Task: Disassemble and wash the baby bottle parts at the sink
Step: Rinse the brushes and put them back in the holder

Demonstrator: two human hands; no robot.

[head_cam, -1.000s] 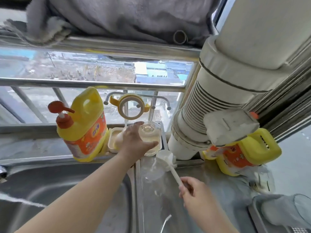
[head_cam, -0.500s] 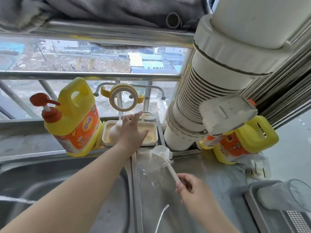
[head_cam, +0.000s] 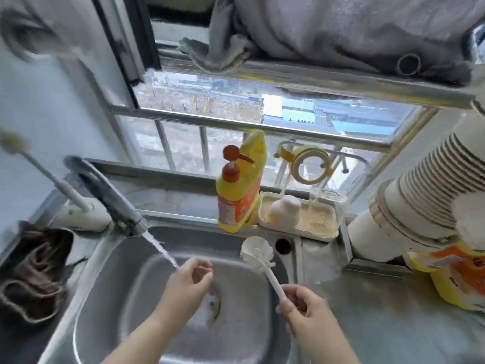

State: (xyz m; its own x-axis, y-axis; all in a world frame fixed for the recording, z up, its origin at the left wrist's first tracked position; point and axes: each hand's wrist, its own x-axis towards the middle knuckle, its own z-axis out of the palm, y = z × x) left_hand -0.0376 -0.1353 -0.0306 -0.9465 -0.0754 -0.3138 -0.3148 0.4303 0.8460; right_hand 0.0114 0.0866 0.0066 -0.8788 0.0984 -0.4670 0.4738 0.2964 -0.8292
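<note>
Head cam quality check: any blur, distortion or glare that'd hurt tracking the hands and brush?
Head view: daylight from the window, no harsh shadows; strong wide-angle bending of the rails and white pipe; smeared, blurry patches at the top-left corner and frame edges; soft glare on the steel sink; left hand under the water stream slightly soft; right hand and brush reasonably sharp.
</note>
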